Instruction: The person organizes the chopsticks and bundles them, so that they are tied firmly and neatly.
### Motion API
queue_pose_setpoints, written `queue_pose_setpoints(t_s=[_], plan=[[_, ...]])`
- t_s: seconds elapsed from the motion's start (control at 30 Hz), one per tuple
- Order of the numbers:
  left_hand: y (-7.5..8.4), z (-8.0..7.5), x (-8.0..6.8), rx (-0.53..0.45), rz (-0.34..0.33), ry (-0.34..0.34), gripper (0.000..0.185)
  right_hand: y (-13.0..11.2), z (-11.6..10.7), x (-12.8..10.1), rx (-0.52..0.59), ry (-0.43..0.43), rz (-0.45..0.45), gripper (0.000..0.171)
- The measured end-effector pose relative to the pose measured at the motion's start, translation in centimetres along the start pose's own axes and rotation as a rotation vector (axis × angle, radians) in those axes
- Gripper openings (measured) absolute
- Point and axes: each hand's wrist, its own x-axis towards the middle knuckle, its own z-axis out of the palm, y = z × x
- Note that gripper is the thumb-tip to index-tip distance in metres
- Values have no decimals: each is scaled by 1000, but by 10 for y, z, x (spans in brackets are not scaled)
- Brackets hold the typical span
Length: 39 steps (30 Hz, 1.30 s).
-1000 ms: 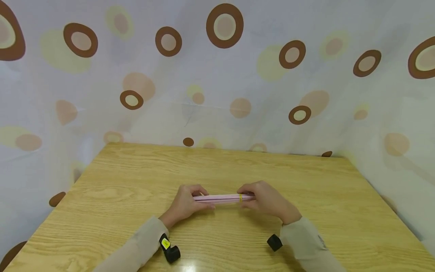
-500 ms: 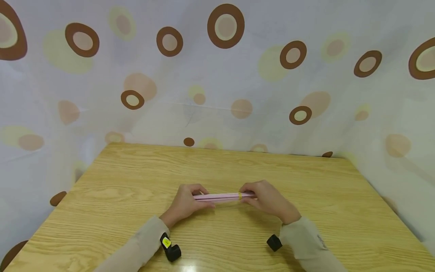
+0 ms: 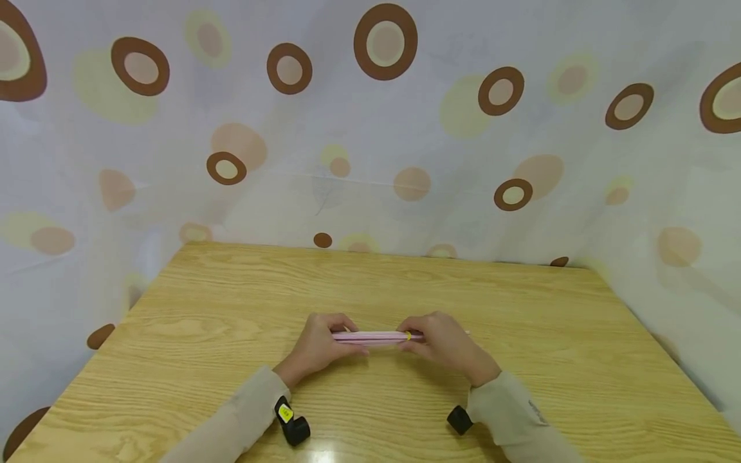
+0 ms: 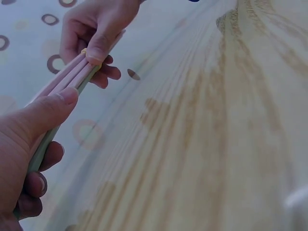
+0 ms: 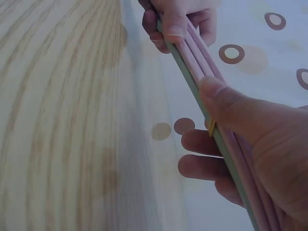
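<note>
We hold the bundle of pink sticks (image 3: 376, 336) level between both hands, just above the bench (image 3: 521, 308). Our right hand (image 3: 446, 341) has slid inward along the bundle since a second ago, pinching it at the yellow band (image 3: 408, 335). Our left hand (image 3: 317, 344) grips the other end, fingers curled round it. No containers appear near the hands.

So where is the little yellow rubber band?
In the head view, the yellow rubber band wraps the pink sticks near their right end, beside the right hand, above the wooden table.
</note>
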Motion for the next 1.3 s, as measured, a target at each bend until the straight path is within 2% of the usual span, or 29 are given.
queue_pose_setpoints(t_s=[0.17,0.27,0.53,0.8,1.0,1.3], plan=[[3,2,0,2,8,-5,30,-3,2,1,-22,5,1,21],[5,3,1,4,-1,-12,28,-3,2,1,1,-16,14,21],[4,5,0,18,4,-11,29,4,-7,-4,65,-73,56,37],[0,4,0,14,-23,7,30,12,-17,-9,101,-70,82,21],[0,4,0,-3,-25,9,32,14,-15,-8,96,-64,46,13],[-2,3,-1,6,7,27,31,8,-7,-4,26,-15,-6,18]])
